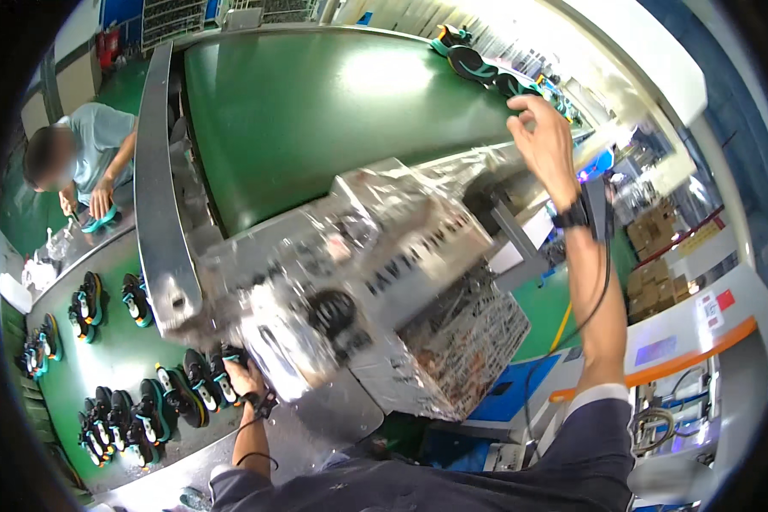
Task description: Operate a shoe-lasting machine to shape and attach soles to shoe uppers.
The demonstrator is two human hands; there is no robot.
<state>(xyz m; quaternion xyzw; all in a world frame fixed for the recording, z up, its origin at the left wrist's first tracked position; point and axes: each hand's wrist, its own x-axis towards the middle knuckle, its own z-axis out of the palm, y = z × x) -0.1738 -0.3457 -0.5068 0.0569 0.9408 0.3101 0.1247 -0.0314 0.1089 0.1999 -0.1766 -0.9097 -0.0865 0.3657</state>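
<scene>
At the lower left, my left hand (245, 378) is closed round a black and teal shoe (228, 357) at the end of a row; its fingers are partly hidden by the shoe. Beside it stand more black shoes with white and orange parts (198, 375). My right hand (539, 141) is raised at the far right with the arm stretched out. Its fingers are curved and apart, with nothing seen in them. Just beyond the fingertips lie dark shoes with teal soles (471, 65) along the edge of the green belt (316, 111).
A machine wrapped in crinkled clear film (410, 247) stands between my arms. A grey metal rail (155, 171) runs up the left. Several shoes (115, 418) line the lower-left belt. Across it a co-worker (102, 141) handles a teal shoe piece (100, 220). Cardboard boxes (653, 230) sit at right.
</scene>
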